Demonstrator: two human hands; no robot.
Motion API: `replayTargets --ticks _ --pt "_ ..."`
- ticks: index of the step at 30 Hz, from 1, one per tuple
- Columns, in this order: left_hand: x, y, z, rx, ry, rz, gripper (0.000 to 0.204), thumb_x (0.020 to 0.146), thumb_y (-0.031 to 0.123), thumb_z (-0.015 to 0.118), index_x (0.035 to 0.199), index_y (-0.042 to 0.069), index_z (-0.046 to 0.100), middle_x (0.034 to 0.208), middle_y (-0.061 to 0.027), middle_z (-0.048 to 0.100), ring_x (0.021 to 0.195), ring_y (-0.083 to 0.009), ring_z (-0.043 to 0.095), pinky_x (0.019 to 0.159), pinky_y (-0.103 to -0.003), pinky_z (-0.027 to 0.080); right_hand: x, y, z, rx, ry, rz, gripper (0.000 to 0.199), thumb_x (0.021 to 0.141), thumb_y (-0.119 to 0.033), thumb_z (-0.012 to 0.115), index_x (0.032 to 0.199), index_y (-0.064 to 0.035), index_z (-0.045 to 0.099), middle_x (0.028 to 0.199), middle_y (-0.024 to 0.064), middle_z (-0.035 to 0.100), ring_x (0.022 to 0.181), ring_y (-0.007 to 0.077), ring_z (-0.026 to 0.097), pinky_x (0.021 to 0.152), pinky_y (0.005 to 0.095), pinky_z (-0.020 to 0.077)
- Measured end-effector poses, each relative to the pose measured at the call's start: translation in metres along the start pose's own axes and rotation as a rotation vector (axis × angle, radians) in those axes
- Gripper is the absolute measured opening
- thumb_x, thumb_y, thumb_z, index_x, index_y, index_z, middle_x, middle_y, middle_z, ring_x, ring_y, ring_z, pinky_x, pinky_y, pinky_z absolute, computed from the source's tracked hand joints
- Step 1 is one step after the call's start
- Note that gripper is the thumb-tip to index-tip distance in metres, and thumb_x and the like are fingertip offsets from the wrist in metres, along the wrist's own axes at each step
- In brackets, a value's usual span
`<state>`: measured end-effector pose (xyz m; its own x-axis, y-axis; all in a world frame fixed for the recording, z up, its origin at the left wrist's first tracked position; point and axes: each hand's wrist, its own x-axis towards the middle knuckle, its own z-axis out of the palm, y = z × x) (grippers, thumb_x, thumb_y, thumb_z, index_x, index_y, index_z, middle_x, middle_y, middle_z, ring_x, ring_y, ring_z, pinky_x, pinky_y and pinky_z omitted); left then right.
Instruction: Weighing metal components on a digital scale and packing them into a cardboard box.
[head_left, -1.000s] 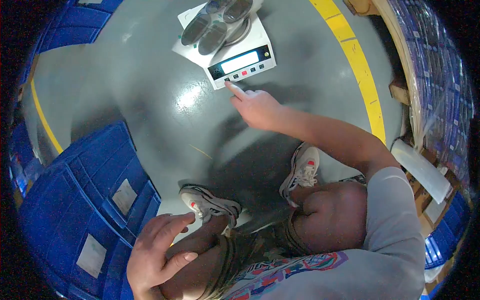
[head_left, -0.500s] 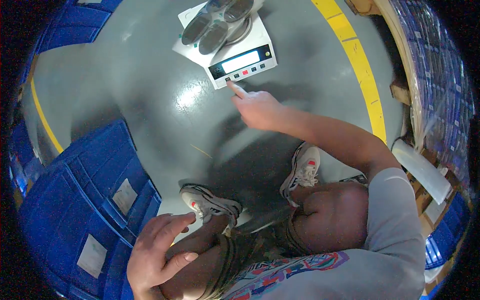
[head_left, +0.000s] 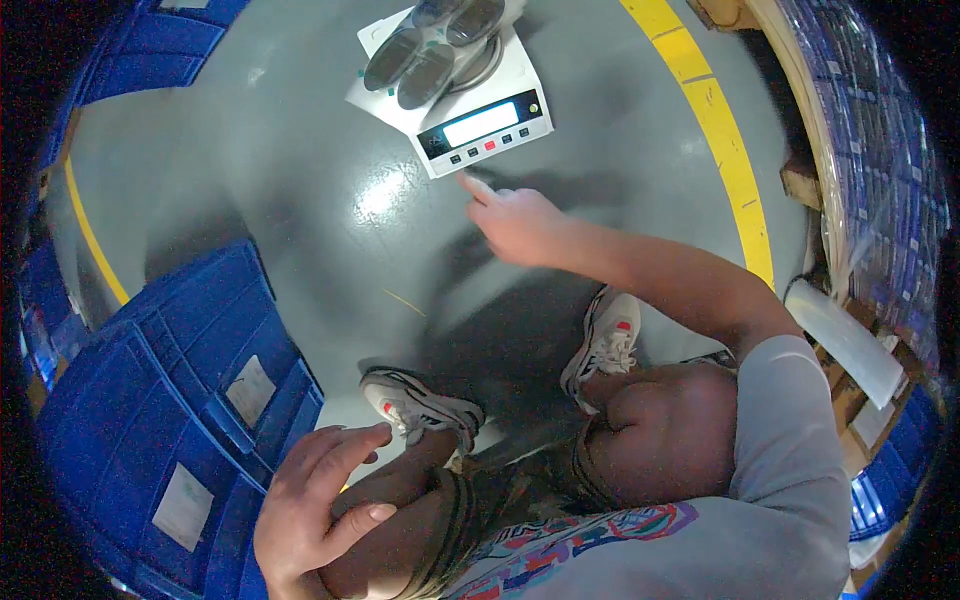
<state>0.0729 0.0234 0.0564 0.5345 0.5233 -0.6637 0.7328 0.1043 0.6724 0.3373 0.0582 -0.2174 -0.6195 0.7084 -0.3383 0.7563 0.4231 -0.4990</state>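
A white digital scale (head_left: 470, 105) is set on the grey floor (head_left: 300, 190) at top centre of the frame, with a lit display and a row of small buttons along its near edge. Grey flat oval pieces (head_left: 430, 55) are stacked on its pan, and a sheet of white paper (head_left: 372, 92) is seen under it.

The right hand (head_left: 520, 222) is stretched up-frame, forefinger out, tip just short of the scale's button row; the other fingers are curled and nothing is gripped. The left hand (head_left: 315, 505) is rested open on the left knee at the lower left, holding nothing.

Step judged in hand: a button press on the scale. A light, straight tap with the fingertip alone is advised, so that the body is not nudged and the loaded pan is not touched; the wrist is best kept low and clear of the stack, and the display watched.

Room: bare floor is left between the scale and the shoes (head_left: 420, 400), enough for the arm to be drawn back. Blue crates (head_left: 170, 400) are packed close at the left and lower left, near the left hand. A yellow floor line (head_left: 715, 120) runs down the upper right, with wrapped pallet goods (head_left: 870, 170) beyond it at the right edge.
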Motion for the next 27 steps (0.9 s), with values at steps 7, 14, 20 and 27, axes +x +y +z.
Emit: replayTargets --ticks 7,14,20,27 --pt "-0.002 -0.001 0.002 0.003 -0.001 0.001 0.056 0.078 0.041 0.059 0.118 0.002 0.052 0.109 -0.0136 0.060 0.089 -0.0279 0.061 0.083 -0.039 0.044 0.007 0.004 -0.017 0.030 -0.080 0.074 0.021 0.071 -0.007 0.057 0.089 -0.0014 0.048 0.139 0.0206 0.032 0.078 0.0317 0.063 0.058 0.0416 0.0509" --pt "-0.003 0.000 0.004 0.018 -0.001 0.000 0.056 0.079 0.041 0.059 0.117 0.002 0.053 0.108 -0.0137 0.061 0.089 -0.0273 0.061 0.083 -0.038 0.045 0.010 -0.014 -0.011 0.039 0.029 0.013 0.021 0.071 -0.008 0.057 0.091 -0.0017 0.050 0.139 0.0190 0.034 0.077 0.0317 0.063 0.061 0.0422 0.0506" --pt "-0.005 0.002 0.005 0.020 0.011 -0.008 0.055 0.079 0.041 0.059 0.117 0.002 0.053 0.109 -0.0138 0.061 0.089 -0.0269 0.061 0.083 -0.038 0.045 0.010 -0.016 -0.009 -0.013 0.094 -0.101 0.020 0.071 -0.009 0.057 0.088 -0.0013 0.051 0.138 0.0208 0.035 0.075 0.0311 0.064 0.061 0.0422 0.0505" --pt "-0.004 0.004 0.006 0.039 0.014 0.017 0.054 0.079 0.038 0.061 0.118 0.002 0.052 0.109 -0.0141 0.061 0.089 -0.0270 0.061 0.083 -0.038 0.045 0.004 0.009 -0.001 0.044 -0.021 0.054 0.020 0.071 -0.010 0.059 0.086 -0.0008 0.049 0.140 0.0218 0.031 0.070 0.0332 0.064 0.058 0.0436 0.0512"
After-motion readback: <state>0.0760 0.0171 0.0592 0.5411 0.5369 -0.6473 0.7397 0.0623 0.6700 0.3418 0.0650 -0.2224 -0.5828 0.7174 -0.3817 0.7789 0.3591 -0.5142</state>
